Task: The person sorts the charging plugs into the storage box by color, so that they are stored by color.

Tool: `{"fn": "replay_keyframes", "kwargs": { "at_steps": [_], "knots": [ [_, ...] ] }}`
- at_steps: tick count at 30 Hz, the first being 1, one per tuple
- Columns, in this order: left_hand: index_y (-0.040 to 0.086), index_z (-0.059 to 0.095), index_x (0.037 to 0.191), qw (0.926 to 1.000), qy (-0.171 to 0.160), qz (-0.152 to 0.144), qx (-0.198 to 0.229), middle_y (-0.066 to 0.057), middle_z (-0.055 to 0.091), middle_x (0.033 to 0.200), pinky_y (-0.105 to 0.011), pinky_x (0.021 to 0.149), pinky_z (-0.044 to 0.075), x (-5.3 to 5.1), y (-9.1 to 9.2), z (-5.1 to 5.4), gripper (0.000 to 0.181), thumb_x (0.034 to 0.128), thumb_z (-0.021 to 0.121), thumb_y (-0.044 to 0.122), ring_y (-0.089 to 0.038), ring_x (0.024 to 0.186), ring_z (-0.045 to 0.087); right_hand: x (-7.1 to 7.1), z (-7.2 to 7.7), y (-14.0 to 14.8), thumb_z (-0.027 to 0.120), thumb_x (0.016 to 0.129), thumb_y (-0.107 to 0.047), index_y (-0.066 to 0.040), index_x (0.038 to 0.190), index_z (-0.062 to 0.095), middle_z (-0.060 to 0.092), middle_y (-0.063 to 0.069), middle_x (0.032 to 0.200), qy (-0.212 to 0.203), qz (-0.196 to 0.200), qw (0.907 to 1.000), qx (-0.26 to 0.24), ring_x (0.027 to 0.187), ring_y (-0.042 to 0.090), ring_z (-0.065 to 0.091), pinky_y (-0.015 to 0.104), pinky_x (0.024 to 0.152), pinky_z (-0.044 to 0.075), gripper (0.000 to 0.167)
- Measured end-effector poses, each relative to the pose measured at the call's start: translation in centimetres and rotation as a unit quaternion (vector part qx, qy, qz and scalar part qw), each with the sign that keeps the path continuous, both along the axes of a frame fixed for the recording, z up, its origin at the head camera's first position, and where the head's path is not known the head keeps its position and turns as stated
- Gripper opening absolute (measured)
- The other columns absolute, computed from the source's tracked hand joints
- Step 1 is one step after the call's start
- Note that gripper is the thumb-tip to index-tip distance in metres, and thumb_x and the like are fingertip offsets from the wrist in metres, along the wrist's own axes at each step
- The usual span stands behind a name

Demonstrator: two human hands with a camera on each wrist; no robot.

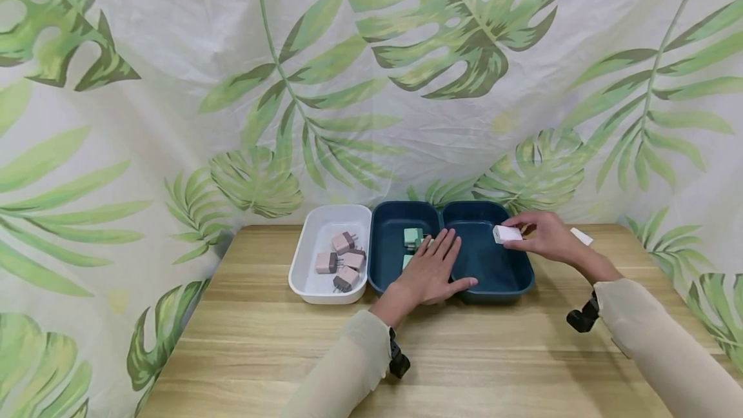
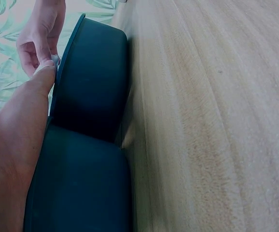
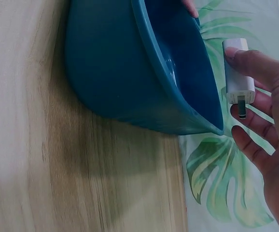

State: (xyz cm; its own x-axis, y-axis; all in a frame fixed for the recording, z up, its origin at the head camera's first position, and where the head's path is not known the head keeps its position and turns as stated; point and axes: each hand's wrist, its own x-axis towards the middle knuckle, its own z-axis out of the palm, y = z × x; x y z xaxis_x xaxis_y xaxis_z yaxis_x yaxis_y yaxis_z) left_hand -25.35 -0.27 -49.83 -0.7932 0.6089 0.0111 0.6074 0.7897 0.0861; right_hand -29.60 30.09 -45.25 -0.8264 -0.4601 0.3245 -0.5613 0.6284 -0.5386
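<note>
Between thumb and fingers, my right hand (image 1: pixel 548 235) pinches a white charger plug (image 1: pixel 507 234) above the right edge of the right dark blue tray (image 1: pixel 484 279). In the right wrist view, a metal prong sticks out of the charger plug (image 3: pixel 238 72). My left hand (image 1: pixel 432 273) lies with fingers spread over the adjoining rims of the two dark blue trays. Green charger plugs (image 1: pixel 413 237) lie in the left dark blue tray (image 1: pixel 383 224), partly covered by that hand.
Left of the blue trays stands a white tray (image 1: pixel 310 231) with several pink and grey charger plugs (image 1: pixel 327 262). A flat-looking white thing (image 1: pixel 582 236) lies behind my right wrist. The wooden table (image 1: pixel 255 340) ends at a leaf-patterned cloth (image 1: pixel 191 82).
</note>
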Motion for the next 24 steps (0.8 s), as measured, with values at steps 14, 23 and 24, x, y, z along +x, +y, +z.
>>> {"fn": "replay_keyframes", "kwargs": {
  "at_steps": [14, 23, 24],
  "knots": [
    [0.014, 0.013, 0.172, 1.0000, -0.001, 0.001, -0.002, -0.006, 0.005, 0.180, -0.046, 0.133, 0.006, 0.0, 0.0, 0.3, 0.095, 0.1038, 0.028, 0.078, -0.019, 0.165, -0.003, -1.4, -0.5, -1.2, 0.092, 0.084, -0.014, -0.004, 0.113, 0.080, 0.075, 0.005, 0.099, -0.017, 0.004, 0.9995, 0.025, 0.084, 0.024, 0.063, 0.032, 0.073, 0.058, 0.033],
    [0.014, 0.012, 0.172, 0.9999, 0.004, 0.002, -0.009, -0.006, 0.007, 0.179, -0.045, 0.133, 0.006, 0.1, 0.1, 0.2, 0.095, 0.1035, 0.026, 0.079, -0.019, 0.165, -0.001, -1.8, -0.7, -1.7, 0.092, 0.083, -0.013, -0.004, 0.113, 0.080, 0.074, 0.006, 0.097, -0.018, 0.011, 0.9995, 0.026, 0.077, 0.029, 0.063, 0.025, 0.065, 0.052, 0.033],
    [0.014, 0.013, 0.172, 0.9999, 0.005, 0.003, -0.009, -0.006, 0.007, 0.179, -0.045, 0.133, 0.007, 0.1, 0.1, 0.1, 0.095, 0.1033, 0.026, 0.079, -0.019, 0.165, 0.000, -1.8, -0.7, -1.7, 0.092, 0.084, -0.014, -0.004, 0.113, 0.080, 0.075, 0.006, 0.097, -0.016, 0.011, 0.9994, 0.027, 0.077, 0.028, 0.063, 0.025, 0.065, 0.052, 0.033]
  ]
}}
